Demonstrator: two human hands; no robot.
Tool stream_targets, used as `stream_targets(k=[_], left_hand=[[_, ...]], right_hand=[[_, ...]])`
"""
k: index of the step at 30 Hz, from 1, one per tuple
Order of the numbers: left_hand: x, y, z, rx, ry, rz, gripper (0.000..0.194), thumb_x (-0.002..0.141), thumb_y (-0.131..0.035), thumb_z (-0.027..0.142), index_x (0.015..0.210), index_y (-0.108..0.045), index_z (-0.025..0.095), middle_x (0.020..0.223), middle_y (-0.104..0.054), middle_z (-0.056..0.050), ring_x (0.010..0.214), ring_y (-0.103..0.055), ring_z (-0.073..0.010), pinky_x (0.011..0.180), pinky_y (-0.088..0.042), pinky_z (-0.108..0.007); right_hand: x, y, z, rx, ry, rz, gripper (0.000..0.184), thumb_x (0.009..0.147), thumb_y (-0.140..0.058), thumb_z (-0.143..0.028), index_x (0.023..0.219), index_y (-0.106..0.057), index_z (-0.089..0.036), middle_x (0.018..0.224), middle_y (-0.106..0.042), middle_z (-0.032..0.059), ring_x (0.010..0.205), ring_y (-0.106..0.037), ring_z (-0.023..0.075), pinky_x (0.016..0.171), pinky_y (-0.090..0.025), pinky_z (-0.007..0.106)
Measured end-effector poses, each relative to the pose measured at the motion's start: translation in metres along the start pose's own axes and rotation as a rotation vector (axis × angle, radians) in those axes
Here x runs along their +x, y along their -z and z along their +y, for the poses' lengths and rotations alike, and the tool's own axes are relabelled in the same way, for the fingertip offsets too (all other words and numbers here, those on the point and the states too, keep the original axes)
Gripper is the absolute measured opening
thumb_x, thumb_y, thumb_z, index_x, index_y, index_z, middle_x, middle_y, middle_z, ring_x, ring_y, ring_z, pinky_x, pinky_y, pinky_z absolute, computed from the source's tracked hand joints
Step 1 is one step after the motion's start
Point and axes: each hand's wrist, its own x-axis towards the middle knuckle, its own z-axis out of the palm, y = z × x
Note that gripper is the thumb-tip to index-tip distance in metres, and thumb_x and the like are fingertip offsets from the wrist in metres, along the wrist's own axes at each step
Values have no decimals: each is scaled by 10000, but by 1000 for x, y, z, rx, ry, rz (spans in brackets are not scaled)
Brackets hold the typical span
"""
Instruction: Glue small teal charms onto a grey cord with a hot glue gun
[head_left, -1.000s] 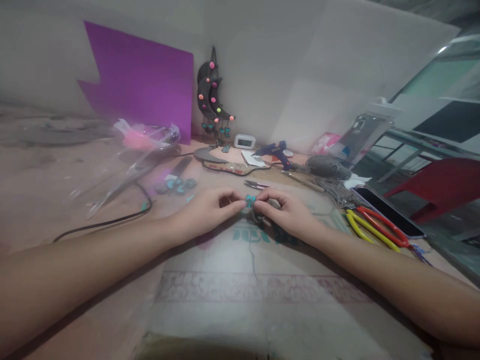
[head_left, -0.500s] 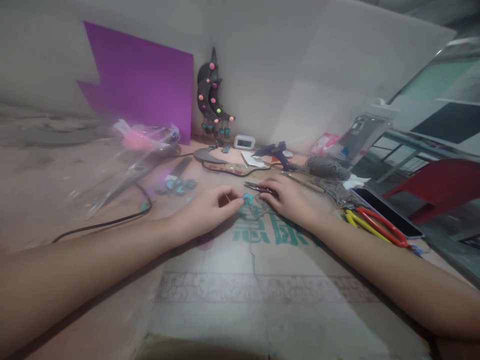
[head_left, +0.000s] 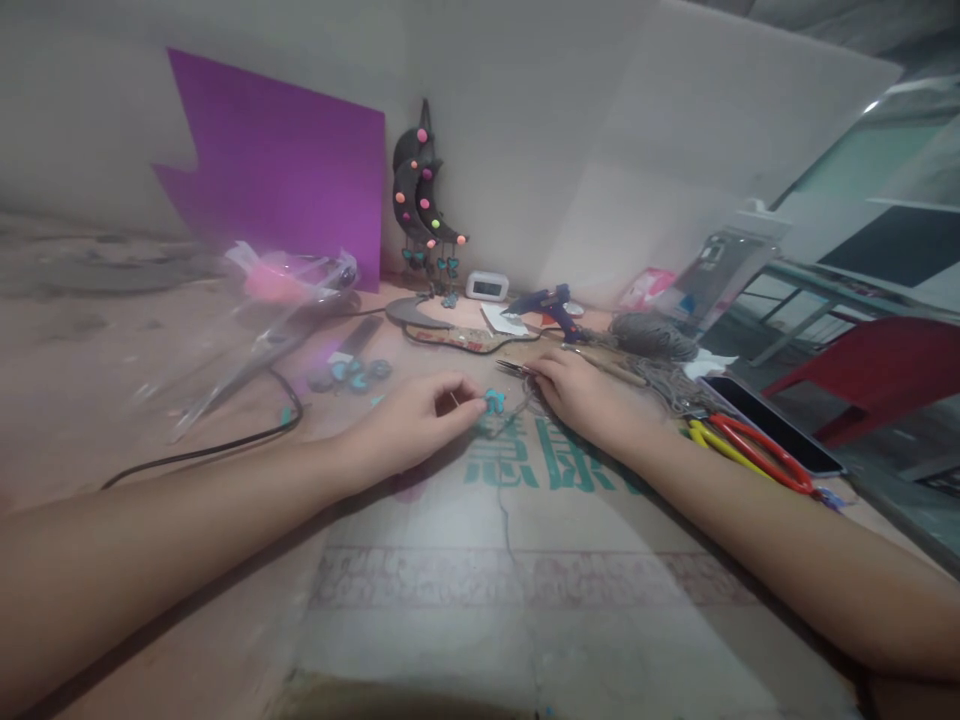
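My left hand [head_left: 420, 415] is closed in a pinch on a small teal butterfly-shaped piece [head_left: 494, 401]. To its right, my right hand [head_left: 574, 390] is closed around a small two-pointed metal tool [head_left: 512, 368], perhaps snips or tweezers; its tips point left and the rest is hidden in the fingers. A strand of grey yarn [head_left: 517, 412] runs between the teal piece and the right fingers, and a thin length trails down the printed board. More teal and dark pieces [head_left: 356, 373] lie left of my left hand.
A glue gun [head_left: 544, 303], a small white clock [head_left: 487, 286] and a grey yarn ball [head_left: 649, 337] stand behind my hands. Red-handled scissors [head_left: 761, 452] and a phone [head_left: 772, 420] lie right. A black cable [head_left: 217, 450] curves left; a moon ornament [head_left: 420, 190] hangs behind.
My right hand and the metal tool have shifted slightly to the right, away from the teal piece. The left hand keeps its pinch almost unmoved.
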Motion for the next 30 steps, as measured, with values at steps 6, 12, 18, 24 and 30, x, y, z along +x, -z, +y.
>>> stream_targets(k=[6, 12, 18, 24, 30], left_hand=[[-1, 0, 3, 3, -5, -4, 292, 906, -524, 451, 874, -644, 187, 700, -639, -5, 598, -545, -145, 517, -388, -233], [0, 0, 0, 11, -8, 3, 294, 899, -535, 460, 874, -648, 190, 723, -653, -10, 632, -571, -154, 534, -408, -233], [-1, 1, 0, 11, 29, -6, 300, 902, -527, 472, 884, -642, 195, 708, -645, -5, 585, -562, -142, 483, -391, -222], [-3, 2, 3, -42, 122, -41, 305, 908, -513, 503, 911, -609, 214, 674, -565, 25, 406, -460, -92, 346, -318, -203], [-1, 2, 1, -162, 181, -15, 251, 922, -511, 471, 905, -559, 225, 641, -505, 42, 379, -430, -76, 318, -301, -180]], right_hand=[[1, -4, 10, 304, -261, 238, 165, 947, -434, -232, 1035, -567, -187, 869, -696, 62, 800, -650, 215, 758, -492, 332], [-1, -1, 6, 375, -220, 336, 290, 1005, -349, -395, 1070, -561, -209, 1026, -670, 92, 985, -621, 232, 888, -473, 356], [-1, -5, 12, 451, -263, 314, 533, 996, -248, -572, 1056, -613, -189, 1112, -661, 124, 1094, -593, 246, 992, -438, 375], [2, -8, 30, 492, -432, 337, 581, 955, -307, -646, 965, -644, -173, 1024, -687, 122, 1043, -605, 260, 960, -462, 392], [4, -17, 38, 554, -455, 362, 554, 951, -353, -590, 1065, -674, -154, 1159, -695, 138, 1128, -599, 261, 1041, -414, 420]])
